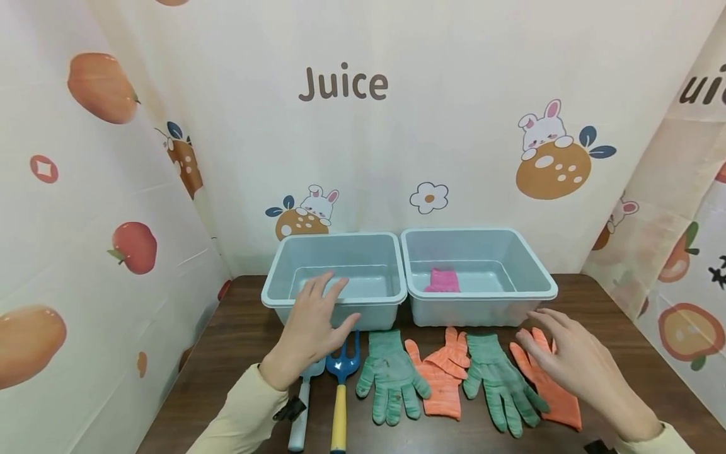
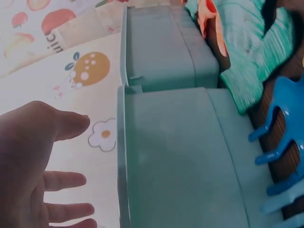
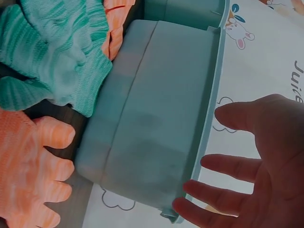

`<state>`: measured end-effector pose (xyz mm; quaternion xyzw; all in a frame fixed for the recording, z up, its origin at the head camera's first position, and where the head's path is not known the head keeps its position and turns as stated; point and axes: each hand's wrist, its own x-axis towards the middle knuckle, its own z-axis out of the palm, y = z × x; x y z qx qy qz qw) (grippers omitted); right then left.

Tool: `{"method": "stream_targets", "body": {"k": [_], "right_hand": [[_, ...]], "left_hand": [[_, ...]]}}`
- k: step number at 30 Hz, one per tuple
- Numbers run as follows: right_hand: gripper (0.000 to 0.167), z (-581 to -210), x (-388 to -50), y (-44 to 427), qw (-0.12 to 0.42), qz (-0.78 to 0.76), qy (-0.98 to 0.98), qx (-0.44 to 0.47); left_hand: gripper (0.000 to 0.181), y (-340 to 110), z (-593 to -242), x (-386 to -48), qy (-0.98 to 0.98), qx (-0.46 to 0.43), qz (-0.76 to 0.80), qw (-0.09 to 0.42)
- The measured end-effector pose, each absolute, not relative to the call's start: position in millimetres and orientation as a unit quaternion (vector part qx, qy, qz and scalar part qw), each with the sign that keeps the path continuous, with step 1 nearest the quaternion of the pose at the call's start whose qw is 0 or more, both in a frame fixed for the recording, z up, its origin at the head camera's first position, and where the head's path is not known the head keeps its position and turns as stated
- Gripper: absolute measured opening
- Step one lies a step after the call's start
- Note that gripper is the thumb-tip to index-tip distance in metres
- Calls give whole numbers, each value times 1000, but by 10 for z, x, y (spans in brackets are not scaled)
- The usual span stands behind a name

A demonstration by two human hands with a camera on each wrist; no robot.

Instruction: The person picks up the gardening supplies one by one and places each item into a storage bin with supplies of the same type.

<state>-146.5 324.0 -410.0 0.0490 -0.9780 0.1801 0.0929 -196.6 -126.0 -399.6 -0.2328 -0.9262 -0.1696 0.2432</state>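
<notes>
My left hand [image 1: 309, 331] hovers with spread fingers by the front rim of the left light-blue bin [image 1: 374, 310], holding nothing. Below it lie a hand fork [image 1: 339, 410] with blue tines and yellow handle, and a pale-blue tool [image 1: 300, 416] whose head is partly hidden. My right hand [image 1: 581, 359], fingers loosely extended and holding nothing, is near the right bin's [image 1: 482, 310] front corner, partly over an orange glove [image 1: 558, 397]. Between the hands lie a green glove [image 1: 391, 378], a folded orange glove [image 1: 442, 394] and another green glove [image 1: 499, 378].
A folded pink cloth item [image 1: 444, 280] lies inside the right bin. Both bins stand side by side at the back of the dark wooden table [image 1: 227, 353]. A printed curtain [image 1: 454, 113] hangs close behind them and along both sides.
</notes>
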Motion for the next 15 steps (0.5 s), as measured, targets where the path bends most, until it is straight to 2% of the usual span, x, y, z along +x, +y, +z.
{"method": "stream_targets", "body": {"k": [9,15], "right_hand": [[69,-4231,-1413,3297,65,172,-983,25],[65,-4316,-1425,3397,64,171,-983,21]], "left_hand": [[65,-1129,-4013,-2057,-924,-252,-155,240],[62,-963,-3980,-2119,-918,-269,-198,215]]}}
